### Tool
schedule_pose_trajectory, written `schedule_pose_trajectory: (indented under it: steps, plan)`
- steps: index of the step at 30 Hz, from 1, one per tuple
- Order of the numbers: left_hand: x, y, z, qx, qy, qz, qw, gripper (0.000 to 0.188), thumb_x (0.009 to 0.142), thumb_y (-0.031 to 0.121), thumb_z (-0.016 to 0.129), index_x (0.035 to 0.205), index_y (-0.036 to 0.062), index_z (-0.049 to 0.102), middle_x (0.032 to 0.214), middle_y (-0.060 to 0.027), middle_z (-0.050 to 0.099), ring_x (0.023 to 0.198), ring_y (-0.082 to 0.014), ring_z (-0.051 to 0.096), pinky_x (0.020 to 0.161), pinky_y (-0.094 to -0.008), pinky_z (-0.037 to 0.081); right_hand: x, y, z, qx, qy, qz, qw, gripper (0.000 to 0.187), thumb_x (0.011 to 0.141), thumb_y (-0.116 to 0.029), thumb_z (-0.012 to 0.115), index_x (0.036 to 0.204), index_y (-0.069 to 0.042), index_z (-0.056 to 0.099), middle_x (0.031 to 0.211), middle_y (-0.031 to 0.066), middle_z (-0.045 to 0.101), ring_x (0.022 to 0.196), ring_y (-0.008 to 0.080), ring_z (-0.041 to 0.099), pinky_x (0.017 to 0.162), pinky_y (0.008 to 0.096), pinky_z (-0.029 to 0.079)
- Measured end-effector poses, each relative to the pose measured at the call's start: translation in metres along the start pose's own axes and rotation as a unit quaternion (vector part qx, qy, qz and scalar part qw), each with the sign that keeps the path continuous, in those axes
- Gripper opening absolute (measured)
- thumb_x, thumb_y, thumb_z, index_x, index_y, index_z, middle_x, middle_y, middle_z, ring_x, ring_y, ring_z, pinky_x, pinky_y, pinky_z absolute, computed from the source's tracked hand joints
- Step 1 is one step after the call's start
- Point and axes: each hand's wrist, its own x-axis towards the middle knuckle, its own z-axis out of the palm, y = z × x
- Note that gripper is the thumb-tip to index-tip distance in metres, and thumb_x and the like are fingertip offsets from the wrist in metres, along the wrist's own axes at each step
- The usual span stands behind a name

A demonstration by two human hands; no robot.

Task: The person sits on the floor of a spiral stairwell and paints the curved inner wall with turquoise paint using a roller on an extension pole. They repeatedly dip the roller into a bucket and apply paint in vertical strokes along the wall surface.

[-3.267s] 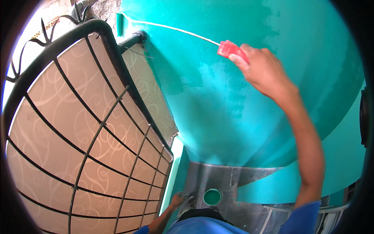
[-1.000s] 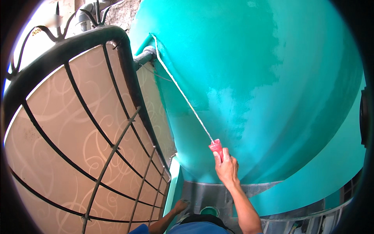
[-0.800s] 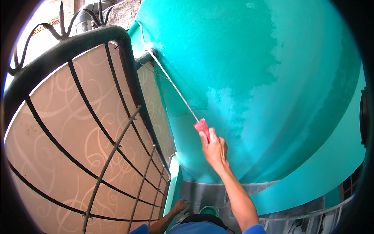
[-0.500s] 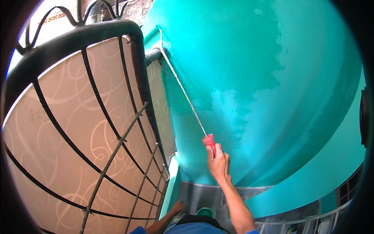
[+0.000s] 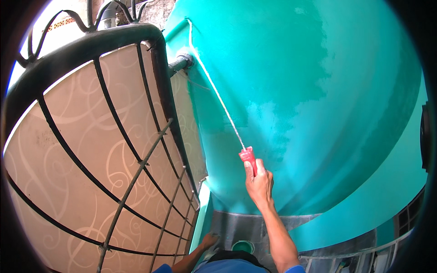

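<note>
Nearest: blue shirt [image 5: 230, 267] at bottom edge. Left hand [image 5: 210, 240] hangs low beside a narrow teal ledge [image 5: 205, 207]; no object visible in it, fingers too small and dark to tell whether curled or loose. Just to its right, a round paint bucket [image 5: 243, 241] on the grey floor [image 5: 293, 221], lower part hidden by the body. Green paint shows inside; depth can't be told. No other container made out.

Right hand [image 5: 260, 184] is clenched round the red handle [image 5: 248, 156] of a paint roller [image 5: 218, 94], thumb up along the grip. Long white rod slants up-left, bends near the top, meets the teal sleeve [image 5: 176, 30] lying along the wall's upper left edge, above a dark pipe stub [image 5: 182, 63].

Step looks like rolling colour into that edge of the curved-looking teal wall [image 5: 273, 59]. Darker area there, ragged right border against paler teal; probably the newer coat. Next move calls for steady pressure at long reach, keeping sleeve and rod clear of the stub; bumping it could smear paint.

Left side: black metal grille [image 5: 157, 59], tan swirl-patterned panel [image 5: 91, 136] seen through its bars. Farthest, top left: grey pipe [image 5: 108, 16] against rough masonry [image 5: 157, 12].
</note>
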Motion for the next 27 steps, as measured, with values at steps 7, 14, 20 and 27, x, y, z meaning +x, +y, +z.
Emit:
schedule_pose_trajectory:
  steps: [7, 14, 20, 27]
  plan:
    - [0.007, -0.013, 0.002, 0.012, -0.023, 0.020, 0.999, 0.045, 0.082, 0.026, 0.064, 0.114, -0.0047, 0.056, 0.091, -0.0130, 0.064, 0.076, -0.0176, 0.062, 0.066, -0.0296, 0.049, 0.047, -0.036, 0.002, 0.001, -0.035, 0.028, 0.999, 0.031, 0.091, -0.034, 0.051, 0.087, -0.003, 0.049, 0.065, 0.0232, 0.058, 0.063, 0.0441, 0.058, 0.054, 0.0504, 0.043]
    - [0.008, -0.017, 0.001, -0.011, 0.005, 0.058, 0.998, 0.044, 0.082, 0.027, 0.063, 0.112, -0.0046, 0.057, 0.090, -0.0134, 0.065, 0.074, -0.0182, 0.062, 0.066, -0.0306, 0.049, 0.049, -0.029, -0.002, 0.015, -0.024, 0.022, 0.999, 0.033, 0.091, -0.037, 0.050, 0.087, -0.004, 0.050, 0.064, 0.0224, 0.058, 0.064, 0.0439, 0.057, 0.055, 0.0498, 0.043]
    - [-0.011, -0.007, 0.000, 0.033, -0.010, 0.009, 0.999, 0.045, 0.081, 0.026, 0.064, 0.112, -0.0064, 0.056, 0.093, -0.0146, 0.065, 0.076, -0.0191, 0.063, 0.068, -0.0317, 0.049, -0.006, 0.025, 0.006, 0.015, 0.004, 0.040, 0.999, 0.032, 0.091, -0.035, 0.050, 0.085, -0.004, 0.049, 0.065, 0.0213, 0.058, 0.063, 0.0421, 0.058, 0.053, 0.0474, 0.043]
    - [-0.012, -0.012, 0.000, 0.008, -0.007, 0.031, 0.999, 0.046, 0.082, 0.027, 0.063, 0.115, -0.0050, 0.055, 0.094, -0.0152, 0.064, 0.079, -0.0193, 0.062, 0.070, -0.0308, 0.049, -0.043, 0.044, 0.010, 0.026, 0.006, 0.052, 0.998, 0.032, 0.091, -0.034, 0.051, 0.083, -0.003, 0.049, 0.062, 0.0197, 0.055, 0.059, 0.0404, 0.057, 0.053, 0.0455, 0.043]
